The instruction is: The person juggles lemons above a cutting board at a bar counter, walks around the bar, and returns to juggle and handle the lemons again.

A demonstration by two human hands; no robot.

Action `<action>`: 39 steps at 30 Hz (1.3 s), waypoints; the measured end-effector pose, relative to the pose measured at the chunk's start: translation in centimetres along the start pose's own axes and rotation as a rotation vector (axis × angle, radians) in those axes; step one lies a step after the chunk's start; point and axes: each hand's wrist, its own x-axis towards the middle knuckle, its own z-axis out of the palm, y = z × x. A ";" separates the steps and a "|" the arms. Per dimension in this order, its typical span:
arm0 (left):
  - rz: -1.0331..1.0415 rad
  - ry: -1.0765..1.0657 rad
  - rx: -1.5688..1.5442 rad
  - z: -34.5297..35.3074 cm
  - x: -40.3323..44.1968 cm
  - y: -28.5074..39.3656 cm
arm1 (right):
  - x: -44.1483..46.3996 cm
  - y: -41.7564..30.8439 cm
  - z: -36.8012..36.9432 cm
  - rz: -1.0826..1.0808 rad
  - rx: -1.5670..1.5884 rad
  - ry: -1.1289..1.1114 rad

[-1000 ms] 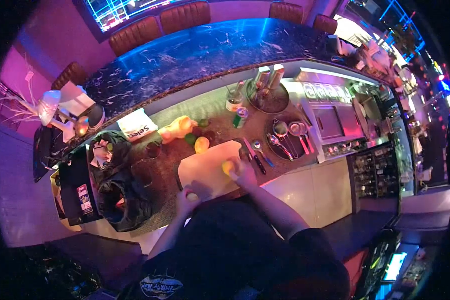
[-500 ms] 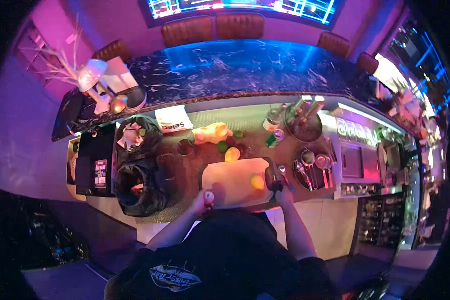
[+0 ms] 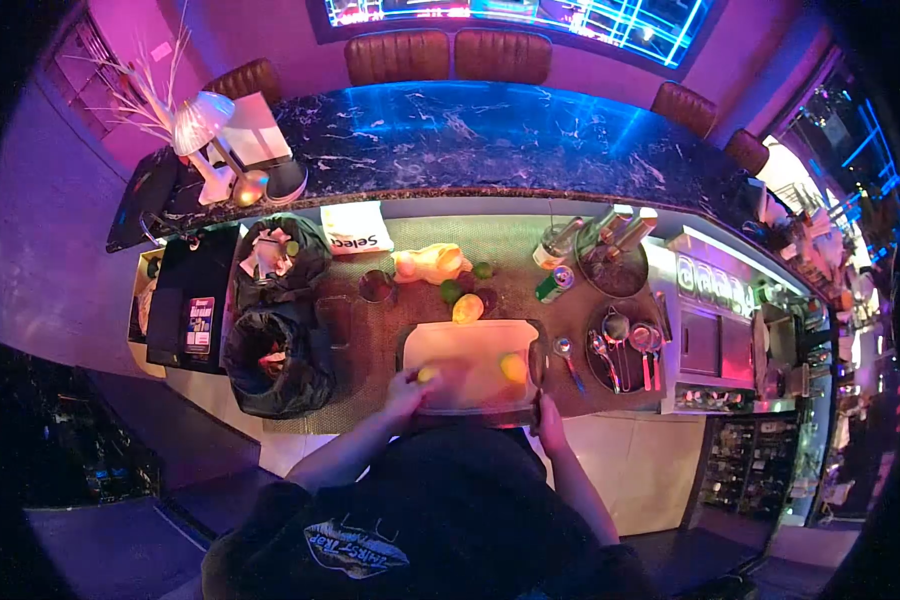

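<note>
A pale cutting board (image 3: 465,345) with dark corners lies in front of me. My left hand (image 3: 405,393) is closed on a small yellow piece of lemon (image 3: 427,375) over the board's near left part. A yellow lemon (image 3: 512,368), slightly blurred, sits on the right side of the board. Beside the near right corner, my right hand (image 3: 550,422) is closed around something dark and narrow that I cannot make out. Another yellow lemon (image 3: 467,308) touches the board's far edge, with dark green limes (image 3: 453,291) behind it.
Two black-lined bins (image 3: 280,365) stand left. A dark glass (image 3: 377,287), an orange-lit crumpled bag (image 3: 432,264) and a white "Select" bag (image 3: 356,228) lie farther back. On the right are a green can (image 3: 555,284), a jigger-like spoon (image 3: 564,348), a tray of strainers (image 3: 620,345) and a tray of shakers (image 3: 615,265).
My left hand has moved up and inward over the board with the lemon piece, turning it. My right hand has drawn back toward me and left, to the board's near right corner.
</note>
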 end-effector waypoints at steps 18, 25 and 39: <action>0.361 0.014 -0.412 -0.4 -13.7 18.1 | -1.4 -3.8 11.7 0.093 0.436 -0.704; 0.048 -0.001 -0.347 -2.3 -8.9 7.0 | -2.0 -4.1 11.9 -0.432 -0.301 -0.675; -0.118 -0.215 -0.066 -1.8 1.4 -2.0 | 2.7 0.5 7.3 -0.316 -0.396 -0.107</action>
